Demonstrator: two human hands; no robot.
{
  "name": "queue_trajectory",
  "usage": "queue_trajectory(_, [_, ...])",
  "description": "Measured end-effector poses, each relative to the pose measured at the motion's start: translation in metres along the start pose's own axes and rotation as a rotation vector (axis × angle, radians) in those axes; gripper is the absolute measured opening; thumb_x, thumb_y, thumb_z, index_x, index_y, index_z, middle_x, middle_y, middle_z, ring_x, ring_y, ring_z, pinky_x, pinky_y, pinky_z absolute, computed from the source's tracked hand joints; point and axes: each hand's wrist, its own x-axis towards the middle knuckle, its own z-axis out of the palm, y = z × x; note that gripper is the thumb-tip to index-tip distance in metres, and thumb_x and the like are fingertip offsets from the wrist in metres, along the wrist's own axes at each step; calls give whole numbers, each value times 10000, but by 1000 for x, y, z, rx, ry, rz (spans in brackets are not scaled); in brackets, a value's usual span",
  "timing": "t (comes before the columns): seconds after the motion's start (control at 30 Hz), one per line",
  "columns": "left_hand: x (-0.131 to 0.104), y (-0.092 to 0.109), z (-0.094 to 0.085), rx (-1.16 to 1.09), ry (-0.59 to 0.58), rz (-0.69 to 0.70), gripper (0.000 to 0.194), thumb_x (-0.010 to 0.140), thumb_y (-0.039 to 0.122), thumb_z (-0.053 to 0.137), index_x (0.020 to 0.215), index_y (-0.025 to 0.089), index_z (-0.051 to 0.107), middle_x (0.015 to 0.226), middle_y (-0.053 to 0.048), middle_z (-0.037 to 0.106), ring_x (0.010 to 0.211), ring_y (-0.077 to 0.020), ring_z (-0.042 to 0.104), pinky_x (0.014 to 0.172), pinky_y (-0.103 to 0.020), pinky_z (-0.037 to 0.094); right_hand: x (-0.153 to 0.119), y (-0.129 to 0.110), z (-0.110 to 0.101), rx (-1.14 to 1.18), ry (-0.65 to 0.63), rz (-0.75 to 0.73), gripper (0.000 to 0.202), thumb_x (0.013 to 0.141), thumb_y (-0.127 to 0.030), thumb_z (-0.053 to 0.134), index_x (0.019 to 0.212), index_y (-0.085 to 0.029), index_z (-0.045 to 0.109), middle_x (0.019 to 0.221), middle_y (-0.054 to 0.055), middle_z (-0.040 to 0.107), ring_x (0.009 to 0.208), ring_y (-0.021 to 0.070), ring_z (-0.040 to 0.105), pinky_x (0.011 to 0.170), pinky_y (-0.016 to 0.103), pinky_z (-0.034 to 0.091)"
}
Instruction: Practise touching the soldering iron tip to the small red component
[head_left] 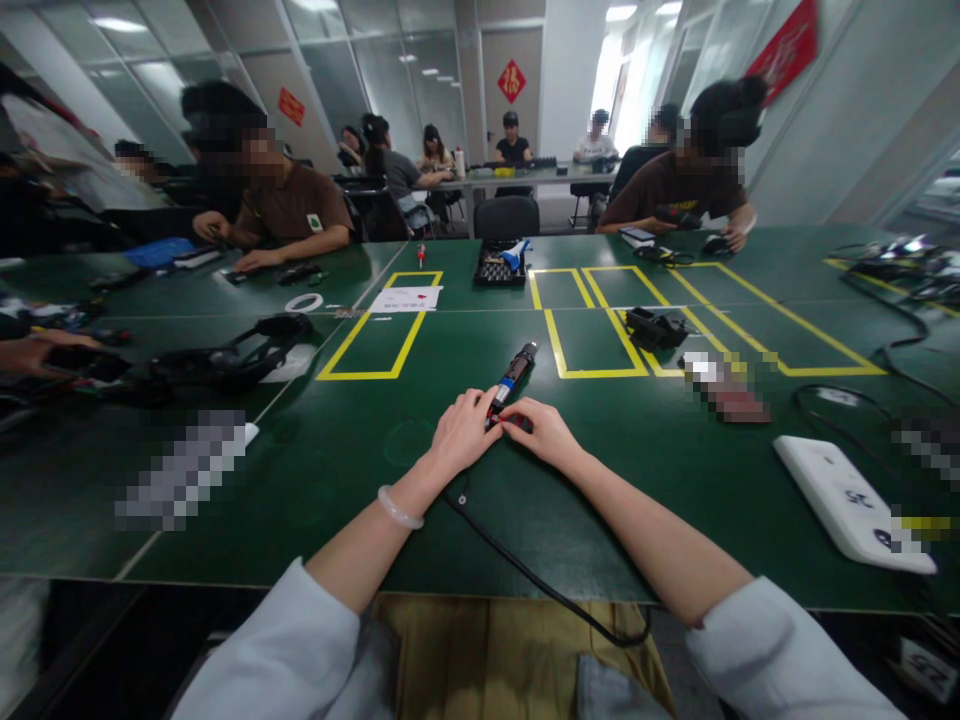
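A dark, slim tool (516, 374) with a blue and white band and a small metal tip lies on the green table, pointing away to the right; it looks like an electric screwdriver. My left hand (463, 432) is closed over its near end. Close beside it, my right hand (546, 432) pinches a small red and black part (519, 422) at that same end. Fingers cover where the part and the tool meet, so I cannot tell if they are joined. From under my left wrist a black cable (525, 572) runs over the table's front edge.
Beyond my hands are a black bit tray (499, 268), a paper sheet (406, 299) and yellow tape outlines (604, 373). A black plastic piece (656, 328) and a white power bank (844, 500) lie to the right. At left is a black frame (232, 360). Co-workers sit across.
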Motion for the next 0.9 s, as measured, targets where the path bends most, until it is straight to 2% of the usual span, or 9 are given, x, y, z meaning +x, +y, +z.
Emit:
queue_trajectory(0.13, [3, -9, 0, 20, -13, -41, 577, 921, 480, 456, 1443, 267, 335, 1217, -101, 502, 1075, -246, 518, 818, -323, 470, -1, 0, 0, 0, -19, 3, 128, 859, -196, 598, 971, -191, 659, 918, 41, 600, 786, 150, 567, 747, 268, 450])
queue_trajectory(0.23, [8, -27, -1, 42, -13, -114, 577, 918, 493, 448, 1440, 272, 343, 1232, -103, 499, 1073, -254, 522, 821, -340, 479, -2, 4, 0, -7, -34, 12, 121, 865, -195, 587, 964, -191, 657, 942, 40, 593, 791, 143, 566, 743, 262, 450])
queue_trajectory(0.43, [15, -90, -13, 96, -20, -353, 615, 890, 512, 456, 1438, 249, 364, 1273, -134, 490, 1138, -313, 507, 870, -409, 477, -3, 7, -1, 13, -44, 16, 109, 873, -173, 562, 918, -194, 659, 947, 38, 599, 799, 138, 574, 727, 252, 446])
queue_trajectory(0.67, [0, -166, -32, 191, 35, -665, 605, 875, 515, 451, 1406, 226, 424, 1314, -177, 487, 1171, -361, 499, 911, -469, 445, -4, 6, -1, 15, -49, 18, 119, 888, -179, 548, 917, -189, 663, 946, 39, 605, 790, 134, 573, 722, 250, 443])
queue_trajectory(0.77, [-8, -185, -35, 216, 95, -761, 590, 862, 505, 480, 1374, 213, 461, 1311, -186, 498, 1177, -372, 494, 932, -491, 424, -5, 6, 0, 17, -61, 20, 119, 890, -177, 547, 913, -189, 664, 941, 39, 605, 785, 133, 572, 718, 248, 442])
queue_trajectory(0.9, [-14, -196, -36, 215, 168, -828, 586, 842, 506, 529, 1344, 208, 484, 1294, -184, 512, 1158, -367, 509, 938, -486, 415, -4, 7, 0, 19, -69, 23, 119, 889, -174, 549, 912, -191, 665, 937, 40, 604, 791, 134, 575, 719, 247, 444])
